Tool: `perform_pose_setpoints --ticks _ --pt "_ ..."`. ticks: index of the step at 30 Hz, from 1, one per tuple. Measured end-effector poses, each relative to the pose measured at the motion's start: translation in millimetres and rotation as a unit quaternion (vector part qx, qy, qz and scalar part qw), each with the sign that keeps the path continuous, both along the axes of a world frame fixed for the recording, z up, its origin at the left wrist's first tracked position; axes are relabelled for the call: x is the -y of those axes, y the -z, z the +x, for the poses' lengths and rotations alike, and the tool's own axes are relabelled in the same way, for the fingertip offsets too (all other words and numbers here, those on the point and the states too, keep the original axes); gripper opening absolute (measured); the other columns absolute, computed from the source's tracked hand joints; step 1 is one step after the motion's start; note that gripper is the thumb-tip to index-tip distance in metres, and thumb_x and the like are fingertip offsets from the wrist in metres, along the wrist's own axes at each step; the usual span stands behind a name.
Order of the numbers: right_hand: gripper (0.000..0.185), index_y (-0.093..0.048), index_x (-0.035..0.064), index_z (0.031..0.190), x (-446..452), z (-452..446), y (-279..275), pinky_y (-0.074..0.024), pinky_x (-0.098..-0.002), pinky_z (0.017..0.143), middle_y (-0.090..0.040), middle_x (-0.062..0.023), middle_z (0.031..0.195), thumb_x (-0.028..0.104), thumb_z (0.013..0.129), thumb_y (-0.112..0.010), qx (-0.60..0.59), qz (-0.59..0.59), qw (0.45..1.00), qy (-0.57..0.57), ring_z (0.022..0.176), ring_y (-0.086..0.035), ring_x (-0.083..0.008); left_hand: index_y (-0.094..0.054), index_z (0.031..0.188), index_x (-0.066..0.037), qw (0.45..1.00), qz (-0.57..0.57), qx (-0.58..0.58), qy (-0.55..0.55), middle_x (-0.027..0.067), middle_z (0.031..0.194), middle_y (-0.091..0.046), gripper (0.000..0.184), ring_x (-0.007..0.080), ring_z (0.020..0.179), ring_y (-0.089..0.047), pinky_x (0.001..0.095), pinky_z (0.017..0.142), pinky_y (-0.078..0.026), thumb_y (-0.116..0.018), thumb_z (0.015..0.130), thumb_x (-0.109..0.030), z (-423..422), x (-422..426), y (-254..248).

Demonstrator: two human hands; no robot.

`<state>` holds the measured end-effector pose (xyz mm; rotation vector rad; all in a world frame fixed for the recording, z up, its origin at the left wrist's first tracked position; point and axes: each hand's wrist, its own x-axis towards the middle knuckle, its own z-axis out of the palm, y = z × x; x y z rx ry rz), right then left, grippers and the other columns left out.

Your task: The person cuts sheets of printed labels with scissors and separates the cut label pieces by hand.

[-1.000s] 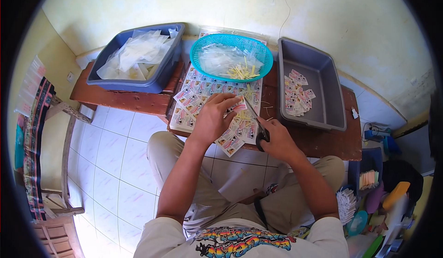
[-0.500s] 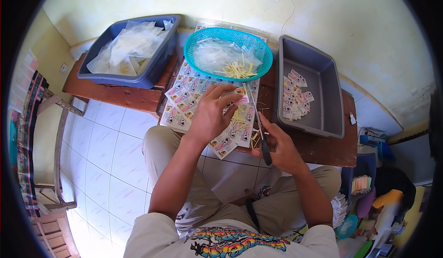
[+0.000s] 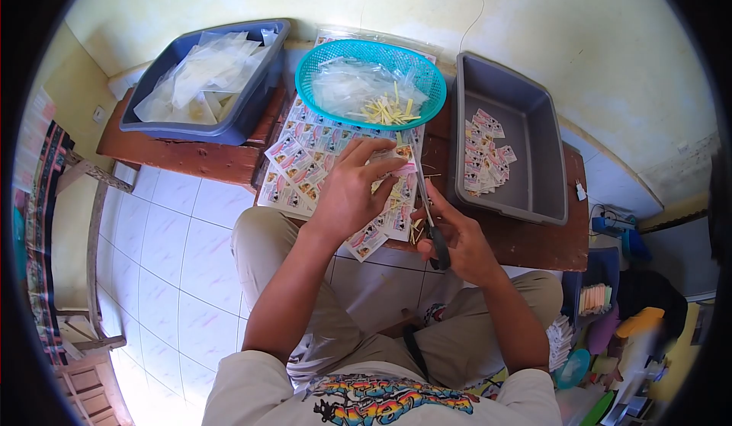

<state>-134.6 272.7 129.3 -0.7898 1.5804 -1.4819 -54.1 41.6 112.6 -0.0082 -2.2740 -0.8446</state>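
Pinched in my left hand (image 3: 352, 186) is a small printed label (image 3: 402, 159), held over the bench. My right hand (image 3: 460, 241) grips black-handled scissors (image 3: 437, 245) with the long blades pointing away from me. Those blades lie close along the right edge of the label; whether they touch it I cannot tell. Beneath both hands are printed label sheets (image 3: 293, 167), some loose and overlapping, with thin yellowish strips among them. Just beyond the blade tips stands a turquoise basket (image 3: 305, 98) holding clear plastic bags (image 3: 358, 83) and yellowish paper strips (image 3: 390, 110).
To the right, a grey tub (image 3: 534, 110) contains several cut labels (image 3: 484, 159). On the left, a blue-grey tub (image 3: 183, 130) is filled with translucent plastic bags (image 3: 210, 72). Both stand on a reddish-brown wooden bench (image 3: 545, 247) against the wall. Assorted household items crowd the lower right.
The label in my left fingers has turned slightly and sits a little lower. My right hand and the scissors have shifted slightly. The whole view has moved a little.
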Motion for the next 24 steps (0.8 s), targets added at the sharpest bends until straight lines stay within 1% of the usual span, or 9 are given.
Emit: perform_pose_setpoints --ticks 4,6,10,12,24 --pt "0.096 -0.029 0.015 0.168 2.2 0.1 0.8 -0.0527 -0.0254 0.092 -0.062 -0.0095 0.132 0.009 0.09 -0.085 0.011 -0.005 1.0 0.005 0.106 -0.062 -0.0101 -0.078 0.111 -0.011 1.0 -0.001 0.008 -0.001 0.0114 0.125 -0.069 0.034 0.0347 0.115 -0.066 0.0459 0.097 -0.055 -0.081 0.08 0.001 0.1 1.3 3.7" --pt "0.094 -0.03 0.0107 0.167 4.8 1.7 -2.0 -0.0568 -0.027 0.073 -0.061 -0.0135 0.132 0.017 0.09 -0.085 0.009 0.003 1.0 0.017 0.085 -0.061 -0.0102 -0.078 0.111 -0.012 1.0 -0.002 0.007 -0.001 0.0114 0.125 -0.069 0.034 0.0347 0.115 -0.066 0.0458 0.097 -0.055 -0.081 0.08 0.001 -0.2 1.9 4.1" --pt "0.093 -0.031 0.0101 0.166 5.3 0.9 -1.1 -0.0564 -0.0265 0.073 -0.061 -0.0137 0.132 0.014 0.09 -0.084 0.006 0.01 1.0 0.017 0.084 -0.061 -0.0097 -0.078 0.111 -0.012 1.0 0.0 0.013 -0.001 0.0116 0.125 -0.069 0.033 0.035 0.116 -0.065 0.0457 0.098 -0.055 -0.081 0.08 0.0 0.9 2.2 3.7" --pt "0.094 -0.031 0.0158 0.167 4.3 -0.8 1.0 -0.0565 -0.0254 0.081 -0.064 -0.0107 0.132 0.012 0.091 -0.085 0.017 0.015 1.0 0.011 0.102 -0.065 -0.0111 -0.078 0.111 -0.012 1.0 0.003 0.013 -0.002 0.0117 0.125 -0.069 0.033 0.0351 0.116 -0.065 0.0457 0.098 -0.054 -0.081 0.08 0.0 1.3 2.8 3.4" --pt "0.095 -0.031 0.018 0.167 7.8 -0.1 0.7 -0.0567 -0.025 0.077 -0.064 -0.0095 0.131 0.015 0.09 -0.086 0.015 0.024 1.0 0.012 0.096 -0.067 -0.0101 -0.078 0.11 -0.011 1.0 0.01 0.014 0.006 0.0112 0.124 -0.069 0.032 0.0341 0.115 -0.066 0.045 0.097 -0.055 -0.081 0.08 0.0 2.2 2.8 4.2"
